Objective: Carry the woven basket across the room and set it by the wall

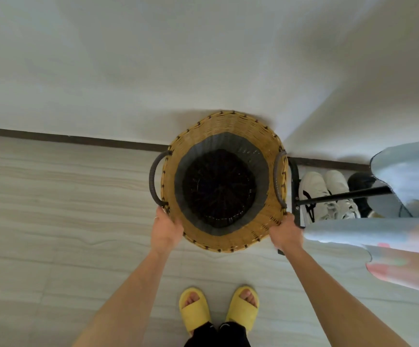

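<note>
The floor (53, 196) is pale, streaked tile laid in long planks, meeting a plain white wall (153, 58) along a dark skirting strip (78, 139). The woven basket (228, 126) stands upright, its far rim up against the wall; it is tan with a grey band inside and a dark bottom, and a dark loop handle on each side. The left hand (165, 230) grips the near-left rim, fingers curled round the edge, and the right hand (286, 234) clasps the near-right rim the same way. Just right of the basket a black metal rack (328, 196) holds white sneakers (328, 194) and a dark shoe, partly covered by pale hanging cloth (403, 176). Yellow slippers (195, 309) stand on the tile below.
</note>
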`<act>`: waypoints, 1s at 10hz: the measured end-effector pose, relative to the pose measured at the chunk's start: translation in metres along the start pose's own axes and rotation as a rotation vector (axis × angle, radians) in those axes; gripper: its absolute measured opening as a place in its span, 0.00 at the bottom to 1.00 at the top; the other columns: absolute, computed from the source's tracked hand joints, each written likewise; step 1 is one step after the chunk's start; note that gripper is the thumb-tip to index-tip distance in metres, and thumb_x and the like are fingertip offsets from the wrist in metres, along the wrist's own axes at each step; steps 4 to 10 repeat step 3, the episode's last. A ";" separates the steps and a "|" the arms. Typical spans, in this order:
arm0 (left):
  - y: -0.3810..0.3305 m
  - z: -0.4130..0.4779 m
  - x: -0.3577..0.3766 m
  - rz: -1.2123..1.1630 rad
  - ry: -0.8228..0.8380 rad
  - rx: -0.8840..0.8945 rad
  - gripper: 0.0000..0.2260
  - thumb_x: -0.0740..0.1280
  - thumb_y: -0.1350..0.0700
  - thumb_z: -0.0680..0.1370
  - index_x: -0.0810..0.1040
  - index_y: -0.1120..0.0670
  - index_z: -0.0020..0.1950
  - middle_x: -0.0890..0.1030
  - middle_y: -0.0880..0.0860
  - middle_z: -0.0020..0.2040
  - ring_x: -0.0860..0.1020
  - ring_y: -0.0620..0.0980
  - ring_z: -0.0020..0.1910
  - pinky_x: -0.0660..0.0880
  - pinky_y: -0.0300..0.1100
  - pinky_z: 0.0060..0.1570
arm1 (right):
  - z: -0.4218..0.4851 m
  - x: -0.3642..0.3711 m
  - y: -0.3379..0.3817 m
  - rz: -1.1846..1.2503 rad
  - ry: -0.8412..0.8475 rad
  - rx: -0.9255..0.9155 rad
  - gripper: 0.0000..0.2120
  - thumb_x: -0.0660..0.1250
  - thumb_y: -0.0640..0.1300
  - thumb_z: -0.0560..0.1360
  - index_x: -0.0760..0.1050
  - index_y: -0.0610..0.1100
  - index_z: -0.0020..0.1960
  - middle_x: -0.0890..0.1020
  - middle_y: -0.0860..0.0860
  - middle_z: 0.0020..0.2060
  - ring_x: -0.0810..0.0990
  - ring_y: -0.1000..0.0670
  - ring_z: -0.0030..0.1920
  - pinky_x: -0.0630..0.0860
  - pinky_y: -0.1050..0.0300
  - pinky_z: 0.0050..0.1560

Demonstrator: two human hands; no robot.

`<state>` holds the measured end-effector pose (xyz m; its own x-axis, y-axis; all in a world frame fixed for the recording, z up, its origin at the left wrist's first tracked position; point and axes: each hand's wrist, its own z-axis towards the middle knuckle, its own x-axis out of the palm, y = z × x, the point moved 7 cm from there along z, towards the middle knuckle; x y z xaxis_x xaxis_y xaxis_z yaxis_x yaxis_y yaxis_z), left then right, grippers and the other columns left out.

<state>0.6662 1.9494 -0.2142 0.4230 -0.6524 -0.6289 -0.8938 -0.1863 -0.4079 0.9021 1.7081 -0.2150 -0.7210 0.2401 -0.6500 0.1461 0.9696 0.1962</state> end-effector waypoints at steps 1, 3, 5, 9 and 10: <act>-0.001 -0.007 -0.001 0.022 -0.013 0.045 0.30 0.62 0.52 0.78 0.55 0.56 0.77 0.73 0.61 0.68 0.74 0.64 0.65 0.73 0.61 0.62 | -0.032 -0.010 0.026 -0.278 0.047 -0.108 0.29 0.61 0.48 0.78 0.61 0.37 0.75 0.80 0.39 0.59 0.81 0.37 0.56 0.79 0.47 0.53; 0.008 -0.002 0.005 0.162 0.006 0.096 0.33 0.60 0.55 0.77 0.48 0.50 0.79 0.77 0.59 0.65 0.77 0.63 0.62 0.75 0.61 0.58 | -0.124 -0.102 0.128 -0.041 -0.017 -0.670 0.18 0.61 0.56 0.82 0.74 0.56 0.70 0.81 0.61 0.63 0.78 0.64 0.59 0.73 0.59 0.63; 0.008 -0.002 0.005 0.162 0.006 0.096 0.33 0.60 0.55 0.77 0.48 0.50 0.79 0.77 0.59 0.65 0.77 0.63 0.62 0.75 0.61 0.58 | -0.124 -0.102 0.128 -0.041 -0.017 -0.670 0.18 0.61 0.56 0.82 0.74 0.56 0.70 0.81 0.61 0.63 0.78 0.64 0.59 0.73 0.59 0.63; 0.008 -0.002 0.005 0.162 0.006 0.096 0.33 0.60 0.55 0.77 0.48 0.50 0.79 0.77 0.59 0.65 0.77 0.63 0.62 0.75 0.61 0.58 | -0.124 -0.102 0.128 -0.041 -0.017 -0.670 0.18 0.61 0.56 0.82 0.74 0.56 0.70 0.81 0.61 0.63 0.78 0.64 0.59 0.73 0.59 0.63; 0.008 -0.002 0.005 0.162 0.006 0.096 0.33 0.60 0.55 0.77 0.48 0.50 0.79 0.77 0.59 0.65 0.77 0.63 0.62 0.75 0.61 0.58 | -0.124 -0.102 0.128 -0.041 -0.017 -0.670 0.18 0.61 0.56 0.82 0.74 0.56 0.70 0.81 0.61 0.63 0.78 0.64 0.59 0.73 0.59 0.63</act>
